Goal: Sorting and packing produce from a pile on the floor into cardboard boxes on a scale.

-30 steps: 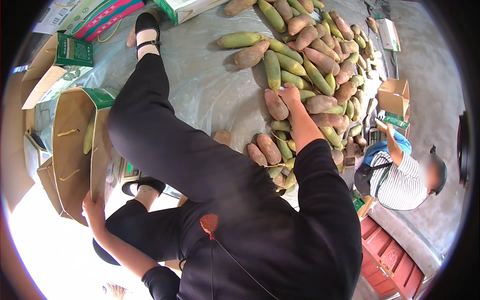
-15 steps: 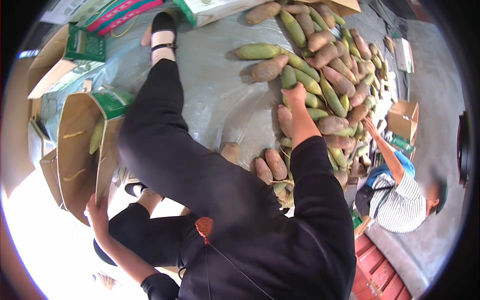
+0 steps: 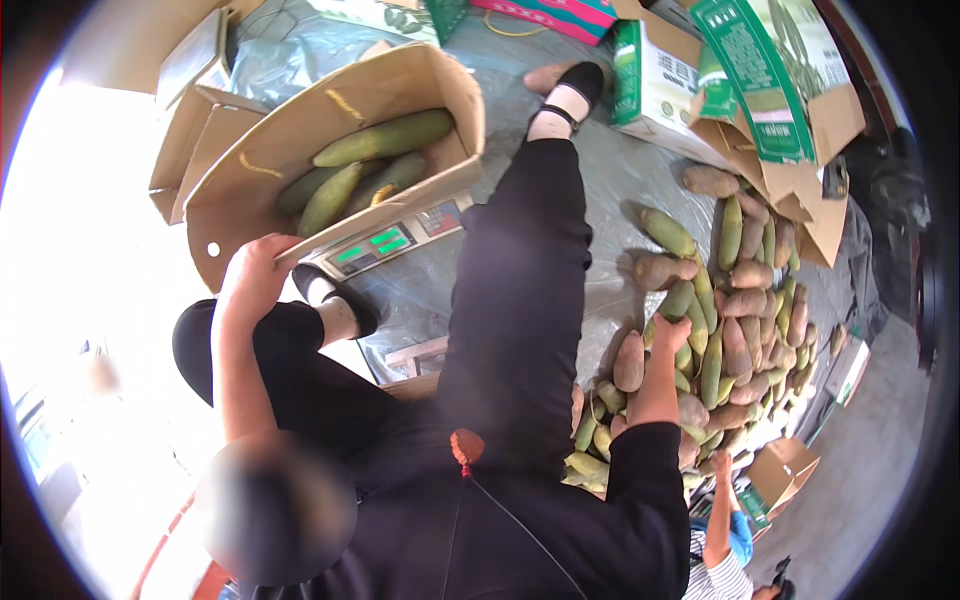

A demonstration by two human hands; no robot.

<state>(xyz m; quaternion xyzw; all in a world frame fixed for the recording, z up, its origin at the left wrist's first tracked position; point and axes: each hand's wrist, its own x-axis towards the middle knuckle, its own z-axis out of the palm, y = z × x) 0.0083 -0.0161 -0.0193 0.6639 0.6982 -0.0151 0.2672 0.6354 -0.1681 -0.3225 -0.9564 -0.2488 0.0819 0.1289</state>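
Observation:
My left hand (image 3: 255, 272) is closed on the near rim of an open cardboard carton (image 3: 330, 225). Inside it lie several long green radishes (image 3: 385, 138). The carton rests on a scale (image 3: 400, 243) with a lit green display. Out to the right, my right hand (image 3: 668, 333) grips the lower end of a green radish (image 3: 677, 298) at the near left edge of a big heap. The heap mixes green radishes with pinkish-brown, plump roots (image 3: 738, 345), possibly soil-covered.
Clear plastic sheeting (image 3: 405, 305) covers the floor. Green-and-white cartons (image 3: 665, 85) stand at the far right. A co-worker's arm (image 3: 718, 515) reaches to the heap at lower right, near a brown box (image 3: 782, 474). At lower left, a blurred dark round shape (image 3: 280, 510) covers part of the view.
The view has swung left, so the carton's radishes and the scale display now show. My left hand stays on the carton rim, and my right hand still holds the radish at the heap.

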